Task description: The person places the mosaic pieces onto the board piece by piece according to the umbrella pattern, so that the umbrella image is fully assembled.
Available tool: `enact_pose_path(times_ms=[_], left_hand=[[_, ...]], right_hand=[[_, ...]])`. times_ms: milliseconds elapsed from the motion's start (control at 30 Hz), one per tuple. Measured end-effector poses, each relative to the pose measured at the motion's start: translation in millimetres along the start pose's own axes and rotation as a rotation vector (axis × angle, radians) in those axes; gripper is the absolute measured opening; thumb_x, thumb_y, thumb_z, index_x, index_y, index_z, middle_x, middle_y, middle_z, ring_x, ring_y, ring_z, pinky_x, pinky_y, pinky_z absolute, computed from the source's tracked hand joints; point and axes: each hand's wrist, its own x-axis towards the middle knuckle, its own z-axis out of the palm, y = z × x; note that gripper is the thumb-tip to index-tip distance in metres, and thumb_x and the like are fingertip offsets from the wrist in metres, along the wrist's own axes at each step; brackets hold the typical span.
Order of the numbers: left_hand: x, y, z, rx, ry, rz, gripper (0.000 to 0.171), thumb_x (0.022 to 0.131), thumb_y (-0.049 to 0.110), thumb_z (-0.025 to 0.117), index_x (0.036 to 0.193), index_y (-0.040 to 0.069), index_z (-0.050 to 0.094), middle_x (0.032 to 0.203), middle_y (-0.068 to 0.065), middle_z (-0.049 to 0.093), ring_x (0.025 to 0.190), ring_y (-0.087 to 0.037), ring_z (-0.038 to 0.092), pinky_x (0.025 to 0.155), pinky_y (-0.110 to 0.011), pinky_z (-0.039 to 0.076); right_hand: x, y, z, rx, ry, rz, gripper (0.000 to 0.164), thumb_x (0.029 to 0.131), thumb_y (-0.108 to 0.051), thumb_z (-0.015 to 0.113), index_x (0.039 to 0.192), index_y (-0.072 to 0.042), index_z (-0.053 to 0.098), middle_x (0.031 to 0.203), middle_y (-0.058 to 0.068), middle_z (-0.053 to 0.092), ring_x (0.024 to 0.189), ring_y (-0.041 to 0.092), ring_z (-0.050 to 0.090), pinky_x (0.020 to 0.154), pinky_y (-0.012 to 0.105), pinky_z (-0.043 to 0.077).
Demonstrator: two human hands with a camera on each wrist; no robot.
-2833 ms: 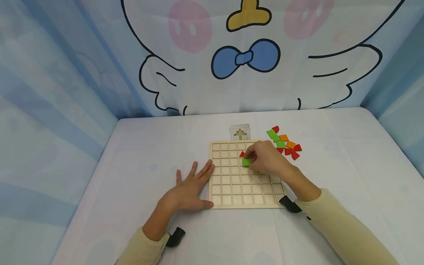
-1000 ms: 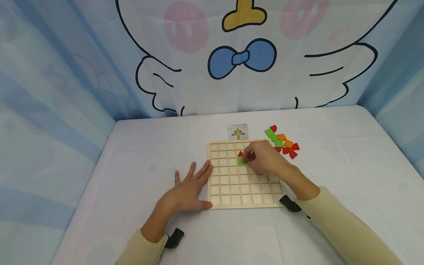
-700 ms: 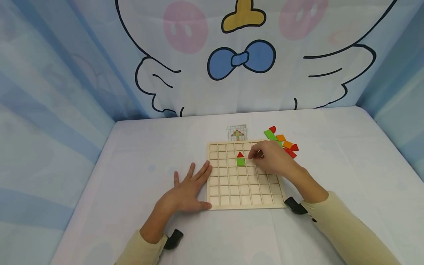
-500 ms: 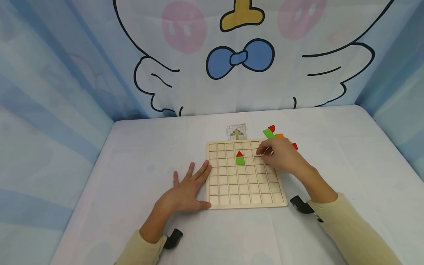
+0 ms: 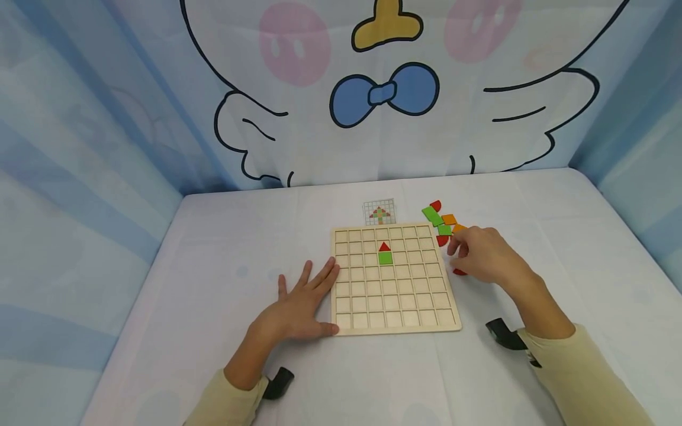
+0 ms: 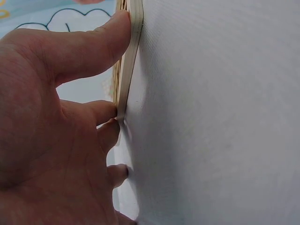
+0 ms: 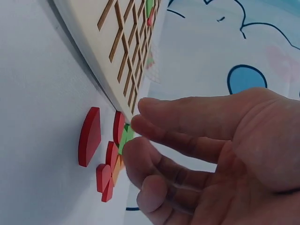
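A wooden grid board (image 5: pixel 396 287) lies on the white table, with a red triangle (image 5: pixel 385 247) in one cell and a green square (image 5: pixel 385 258) in the cell below it. My left hand (image 5: pixel 298 305) is spread at the board's left edge; its thumb and fingertips touch the rim, as the left wrist view shows too. Past the board's right side, my right hand (image 5: pixel 487 254) hovers over loose pieces, fingers loosely bent and nothing between them. Beneath it, a red quarter-round piece (image 7: pixel 90 137) lies apart from the others. The hand hides some pieces in the head view.
A small pattern card (image 5: pixel 379 211) lies behind the board. To the board's right are several loose pieces: a green piece (image 5: pixel 432 215), a red one (image 5: pixel 442 241) and an orange one (image 5: pixel 449 219) among them. A printed curtain (image 5: pixel 383 142) hangs behind the table.
My right hand has set the green square into the cell below the red triangle and let it go. It has since moved right, off the board. My left hand stays at the edge.
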Motion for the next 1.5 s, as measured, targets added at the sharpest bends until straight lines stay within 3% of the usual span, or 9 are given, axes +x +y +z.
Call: enact_pose_path(times_ms=[200, 367, 867, 1100, 1267, 1500], left_hand=[[0.6, -0.7, 1.1, -0.001, -0.006, -0.001, 0.108, 0.087, 0.043, 0.081, 0.169, 0.025, 0.013, 0.176, 0.012, -0.001, 0.163, -0.035, -0.005, 0.115, -0.082, -0.004], [1.7, -1.6, 2.0, 0.005, -0.005, -0.007, 0.109, 0.086, 0.044, 0.081, 0.169, 0.026, 0.013, 0.176, 0.013, -0.002, 0.163, -0.034, -0.007, 0.116, -0.082, -0.004], [-0.7, -1.7, -0.1, -0.008, -0.007, 0.003, 0.109, 0.087, 0.044, 0.081, 0.169, 0.026, 0.011, 0.176, 0.013, -0.003, 0.163, -0.034, -0.007, 0.115, -0.082, -0.004], [0.3, -1.2, -0.5, -0.009, -0.008, -0.001, 0.109, 0.087, 0.044, 0.081, 0.169, 0.027, 0.011, 0.176, 0.013, -0.002, 0.163, -0.034, -0.007, 0.116, -0.082, -0.004], [0.2, -1.2, -0.3, -0.011, -0.008, -0.002, 0.109, 0.087, 0.044, 0.081, 0.169, 0.027, 0.011, 0.176, 0.013, -0.003, 0.163, -0.034, -0.007, 0.116, -0.081, -0.005], [-0.5, -1.2, -0.7, -0.007, -0.011, 0.001, 0.109, 0.087, 0.044, 0.08, 0.169, 0.027, 0.011, 0.176, 0.013, -0.003, 0.163, -0.034, -0.007, 0.116, -0.082, -0.005]], right_hand=[[-3, 0, -1, -0.08, -0.078, 0.075, 0.02, 0.088, -0.015, 0.078, 0.097, 0.001, 0.072, 0.082, 0.012, 0.065, 0.078, 0.028, 0.059, 0.066, 0.036, 0.052], [-4, 1, 1, -0.073, -0.104, 0.092, 0.018, 0.086, -0.013, 0.078, 0.093, 0.0, 0.069, 0.077, 0.01, 0.064, 0.073, 0.025, 0.057, 0.06, 0.032, 0.05], [4, 4, 10, -0.047, -0.002, -0.001, 0.016, 0.082, -0.008, 0.081, 0.086, -0.004, 0.066, 0.074, 0.008, 0.06, 0.075, 0.026, 0.054, 0.061, 0.033, 0.045], [7, 8, 14, -0.022, 0.052, 0.001, 0.008, 0.082, 0.001, 0.073, 0.086, -0.004, 0.069, 0.08, 0.01, 0.062, 0.078, 0.028, 0.056, 0.063, 0.035, 0.048], [8, 9, 15, -0.016, 0.068, 0.009, 0.016, 0.081, 0.007, 0.066, 0.094, -0.001, 0.07, 0.084, 0.013, 0.063, 0.08, 0.03, 0.056, 0.065, 0.036, 0.05], [10, 11, 16, -0.009, 0.076, 0.024, 0.017, 0.082, 0.006, 0.067, 0.097, 0.0, 0.072, 0.089, 0.017, 0.066, 0.084, 0.033, 0.057, 0.066, 0.038, 0.052]])
